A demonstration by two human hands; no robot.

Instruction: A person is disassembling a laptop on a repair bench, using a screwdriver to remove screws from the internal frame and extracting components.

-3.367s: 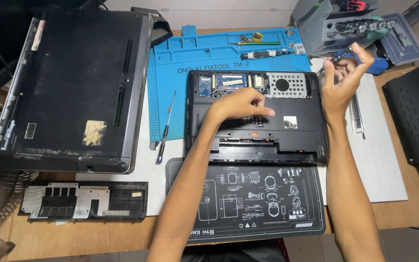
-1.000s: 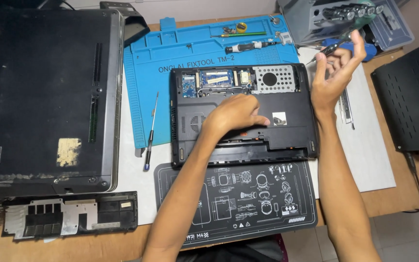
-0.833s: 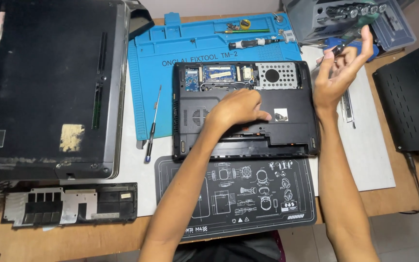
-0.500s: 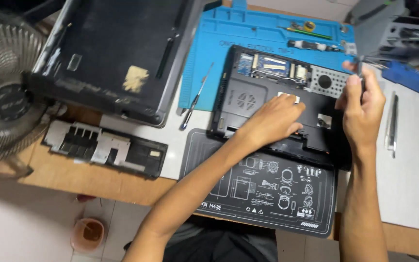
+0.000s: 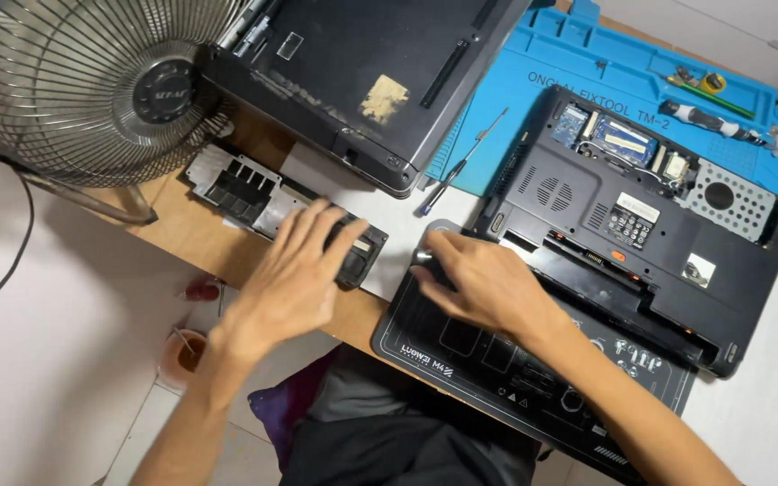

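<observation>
Left hand point(image 5: 294, 279) lies flat, fingers spread, on the end of the black plastic cover panel point(image 5: 263, 202) at the desk's near edge. Right hand point(image 5: 483, 283), fingers curled loosely on the black work mat point(image 5: 461, 360), grips nothing clearly. Just behind it, the opened laptop base point(image 5: 632, 225); farther back, the blue repair mat point(image 5: 587, 81) and the screwdriver point(image 5: 461, 162).

Bright, even overhead light, soft shadows; left hand point(image 5: 294, 279) motion-blurred, edges slightly warped.
</observation>
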